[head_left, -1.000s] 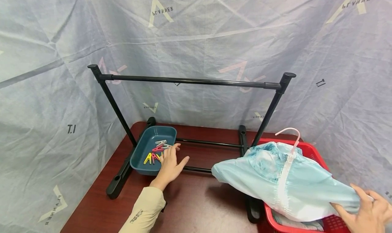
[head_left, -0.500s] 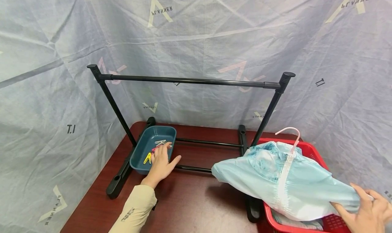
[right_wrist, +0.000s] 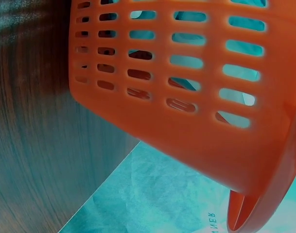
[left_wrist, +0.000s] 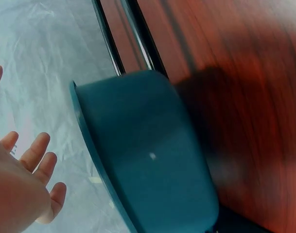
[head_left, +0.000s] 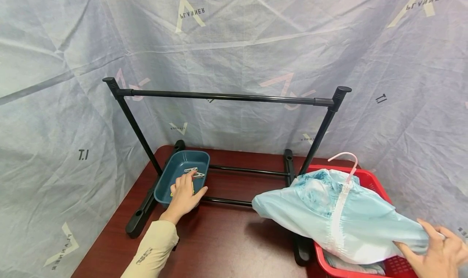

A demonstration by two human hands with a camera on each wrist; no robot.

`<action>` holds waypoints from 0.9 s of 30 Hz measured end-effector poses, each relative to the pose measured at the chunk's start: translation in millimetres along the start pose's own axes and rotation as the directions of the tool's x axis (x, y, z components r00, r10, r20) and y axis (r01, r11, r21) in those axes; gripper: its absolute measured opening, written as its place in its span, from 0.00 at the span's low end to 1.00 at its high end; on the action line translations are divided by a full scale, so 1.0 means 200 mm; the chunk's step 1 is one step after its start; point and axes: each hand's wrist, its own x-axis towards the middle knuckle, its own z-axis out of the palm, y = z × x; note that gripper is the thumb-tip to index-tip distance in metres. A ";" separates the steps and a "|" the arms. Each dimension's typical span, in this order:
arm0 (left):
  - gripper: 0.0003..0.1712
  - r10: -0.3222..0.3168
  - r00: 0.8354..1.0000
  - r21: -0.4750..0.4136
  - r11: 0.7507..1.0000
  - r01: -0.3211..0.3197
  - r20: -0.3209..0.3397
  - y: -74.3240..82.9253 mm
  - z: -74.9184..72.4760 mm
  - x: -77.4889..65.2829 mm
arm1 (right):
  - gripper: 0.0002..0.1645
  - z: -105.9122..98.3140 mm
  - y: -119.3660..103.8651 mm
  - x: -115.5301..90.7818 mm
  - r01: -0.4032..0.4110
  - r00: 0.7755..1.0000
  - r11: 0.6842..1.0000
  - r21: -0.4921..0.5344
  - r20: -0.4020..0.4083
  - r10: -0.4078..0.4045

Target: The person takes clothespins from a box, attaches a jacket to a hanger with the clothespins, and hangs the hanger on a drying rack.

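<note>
My left hand (head_left: 183, 194) hovers over the near side of a blue plastic tray (head_left: 161, 194), fingers loosely spread. In the left wrist view the hand (left_wrist: 21, 189) stands above the tray's rim, and nothing shows in its fingers. White clothespins (head_left: 195, 173) lie in the tray beyond the fingertips; a bit of yellow shows beneath the hand, which hides the rest. At the right, my right hand (head_left: 435, 249) pinches the end of a light blue garment (head_left: 373, 225) between thumb and fingers. The garment is on a pink hanger (head_left: 352, 160) and lies across a red basket (head_left: 373, 180).
A black clothes rack (head_left: 226, 96) stands on the dark red table (head_left: 234, 237), its feet on both sides and low bars between them. The tray sits beside its left foot. Greyish cloth (head_left: 354, 266) lies inside the basket. A printed grey sheet (head_left: 234, 34) hangs behind.
My left hand has moved left and slightly toward me over the tray, covering the pink and yellow clothespins that showed before. The right hand and the garment have stayed in place.
</note>
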 end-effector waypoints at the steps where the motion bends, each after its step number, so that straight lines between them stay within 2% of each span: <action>1: 0.41 -0.008 1.000 0.010 1.000 0.007 0.008 0.00 -0.01 0.00 | 0.49 0.00 0.00 0.00 0.001 1.000 1.000 0.001 -0.002 -0.001; 6: 0.41 -0.023 0.999 0.049 0.999 0.021 0.028 -0.03 -0.03 0.00 | 0.50 0.00 -0.02 0.00 -0.004 1.000 1.000 0.000 -0.030 0.004; 9: 0.42 -0.015 1.000 0.077 0.997 0.014 0.016 -0.06 -0.04 0.00 | 0.49 0.00 -0.04 0.01 -0.009 0.999 1.000 -0.001 -0.053 0.009; 18: 0.44 -0.050 0.999 0.129 0.990 0.050 -0.006 -0.15 -0.07 0.01 | 0.51 0.01 0.02 -0.02 -0.004 1.000 1.000 -0.016 -0.002 0.004; 27: 0.43 -0.099 0.995 0.166 0.981 0.097 0.006 -0.21 -0.10 0.02 | 0.50 0.01 0.01 -0.01 -0.017 1.000 1.000 -0.016 -0.018 0.016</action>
